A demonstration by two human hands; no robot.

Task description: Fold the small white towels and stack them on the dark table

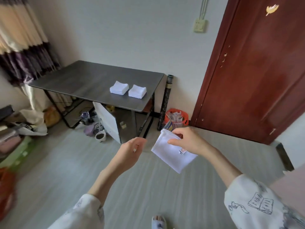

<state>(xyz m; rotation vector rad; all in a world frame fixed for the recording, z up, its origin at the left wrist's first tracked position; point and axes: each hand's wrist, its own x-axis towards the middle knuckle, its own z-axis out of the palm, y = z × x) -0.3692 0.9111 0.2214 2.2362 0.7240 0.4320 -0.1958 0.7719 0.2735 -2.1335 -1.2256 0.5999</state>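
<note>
The right hand (188, 141) pinches a folded square towel (171, 154), soft white cloth with a small label. The left hand (132, 150), beside the towel, holds nothing, fingers loosely curled. Two white stacks (119, 87) (137, 91) sit apart from it on the dark table (79, 81).

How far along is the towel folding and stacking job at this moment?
Done: two stacks of folded towels sit on the dark table. In hand: the right hand grips a folded white towel; the left hand holds nothing. Left: placing that towel on a stack.
</note>
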